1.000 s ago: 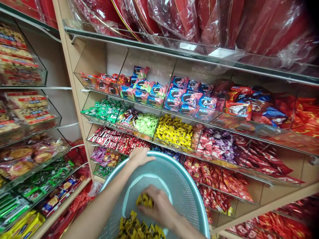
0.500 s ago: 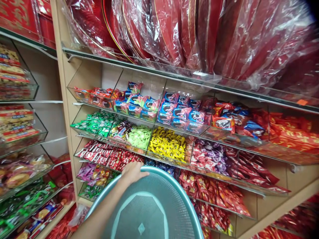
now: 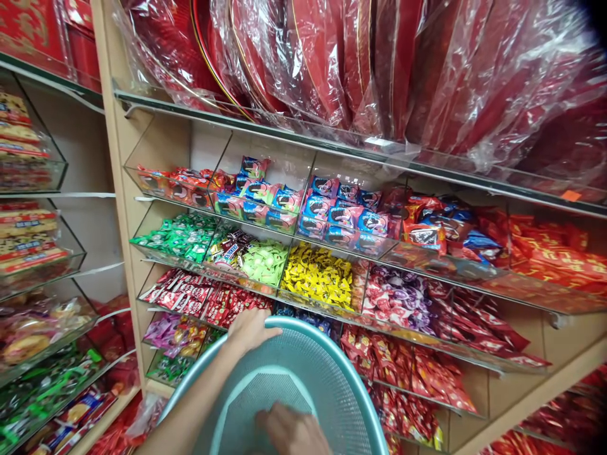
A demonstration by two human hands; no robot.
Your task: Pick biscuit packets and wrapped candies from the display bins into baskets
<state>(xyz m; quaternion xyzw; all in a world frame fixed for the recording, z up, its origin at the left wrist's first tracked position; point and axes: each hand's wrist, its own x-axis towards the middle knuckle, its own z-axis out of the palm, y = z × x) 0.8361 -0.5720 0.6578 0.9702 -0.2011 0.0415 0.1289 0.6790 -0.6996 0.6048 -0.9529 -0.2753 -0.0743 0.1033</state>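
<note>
My left hand (image 3: 247,330) is closed over the far rim of a teal plastic basket (image 3: 327,347) with mesh sides and a flat, lighter ring on its bottom. No goods show in the part of the basket I see. My right hand (image 3: 294,430) is at the lower edge of the view, over the basket's inside. Motion smears its fingers, so I cannot make out their pose. Just beyond the rim, red-wrapped sweets (image 3: 227,306) lie in a clear shelf bin near my left hand. Yellow-wrapped sweets (image 3: 317,275) fill a bin above the basket.
Clear bins hold green-wrapped sweets (image 3: 183,237), blue-and-pink packets (image 3: 341,213), purple-and-white sweets (image 3: 403,300) and red packets (image 3: 408,360). Large red items in plastic wrap (image 3: 322,57) stand on the glass shelf (image 3: 332,140) above. Another shelf of snacks (image 3: 28,234) runs along the left.
My right hand has come into view from below, over the basket. My left hand keeps its hold on the rim, and the view has shifted very slightly.
</note>
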